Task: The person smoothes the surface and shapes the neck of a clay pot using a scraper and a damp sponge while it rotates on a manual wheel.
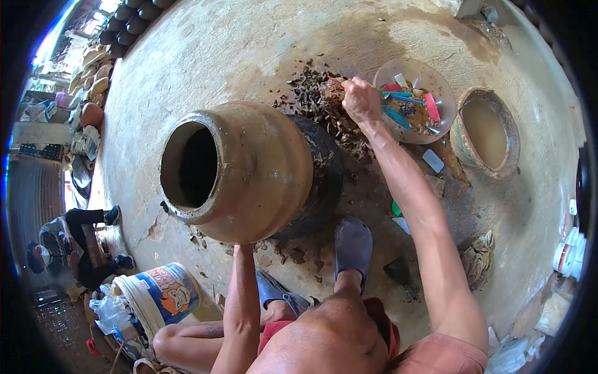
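A large tan clay pot [249, 171] with a wide dark mouth stands on a black round wheel [324, 174]. My left hand [243, 248] reaches up against the pot's near side; its fingers are hidden by the pot wall. My right hand [360, 96] is stretched out past the pot, over a pile of dark clay shavings [314, 100], with its fingers closed on a small reddish tool [333, 82]. Just right of that hand sits a shallow clear bowl [436, 78] with several coloured tools.
A clay basin of muddy water [484, 131] stands at the right. My foot in a grey clog [353, 246] rests by the wheel. A white bucket [159, 293] is at lower left, a rag [476, 258] at lower right. Another person [68, 243] sits far left.
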Motion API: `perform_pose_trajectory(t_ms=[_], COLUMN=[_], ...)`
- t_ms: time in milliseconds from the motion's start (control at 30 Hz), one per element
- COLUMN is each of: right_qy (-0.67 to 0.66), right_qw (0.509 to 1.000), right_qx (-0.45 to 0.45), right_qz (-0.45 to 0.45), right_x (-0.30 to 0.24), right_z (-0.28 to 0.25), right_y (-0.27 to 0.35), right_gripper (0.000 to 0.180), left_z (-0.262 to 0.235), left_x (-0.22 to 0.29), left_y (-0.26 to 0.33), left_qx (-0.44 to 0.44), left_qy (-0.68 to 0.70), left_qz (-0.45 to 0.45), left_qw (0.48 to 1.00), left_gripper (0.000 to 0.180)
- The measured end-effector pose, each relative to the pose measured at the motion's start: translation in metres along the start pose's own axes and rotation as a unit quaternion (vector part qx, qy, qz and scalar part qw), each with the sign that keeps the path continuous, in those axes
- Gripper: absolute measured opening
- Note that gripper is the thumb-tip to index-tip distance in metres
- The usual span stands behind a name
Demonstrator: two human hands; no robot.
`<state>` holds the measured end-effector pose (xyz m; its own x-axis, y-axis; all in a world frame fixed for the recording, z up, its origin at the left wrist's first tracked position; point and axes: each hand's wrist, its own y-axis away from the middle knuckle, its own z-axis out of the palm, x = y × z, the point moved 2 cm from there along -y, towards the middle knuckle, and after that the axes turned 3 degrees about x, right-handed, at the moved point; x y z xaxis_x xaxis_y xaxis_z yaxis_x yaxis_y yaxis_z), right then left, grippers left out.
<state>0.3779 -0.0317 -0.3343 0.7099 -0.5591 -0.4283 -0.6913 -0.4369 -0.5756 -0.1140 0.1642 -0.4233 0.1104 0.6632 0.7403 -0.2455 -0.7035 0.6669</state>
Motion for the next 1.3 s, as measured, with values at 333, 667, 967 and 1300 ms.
perform_pose_trajectory(t_ms=[333,667,967,1300], right_qy=[0.031,0.017,0.091,0.174], right_qw=[0.997,0.999,0.963,0.932], right_qx=[0.026,0.029,-0.185,-0.31], right_qz=[-0.065,0.012,0.173,0.074], right_x=[-0.02,-0.001,0.119,0.141], right_z=[-0.011,-0.068,-0.156,-0.094], right_y=[0.009,-0.006,-0.015,0.015], right_gripper=[0.009,0.009,0.02,0.025], left_z=[0.001,-0.007,-0.005,-0.013], left_x=[-0.004,-0.009,-0.016,-0.013], left_y=[0.0,0.003,0.001,0.002], left_qx=[0.0,0.011,0.01,0.015], left_qy=[0.013,0.02,0.029,0.034], left_qz=[0.0,0.005,-0.003,0.001], left_qw=[1.0,1.0,1.0,0.999], left_gripper=[0.07,0.071,0.072,0.073])
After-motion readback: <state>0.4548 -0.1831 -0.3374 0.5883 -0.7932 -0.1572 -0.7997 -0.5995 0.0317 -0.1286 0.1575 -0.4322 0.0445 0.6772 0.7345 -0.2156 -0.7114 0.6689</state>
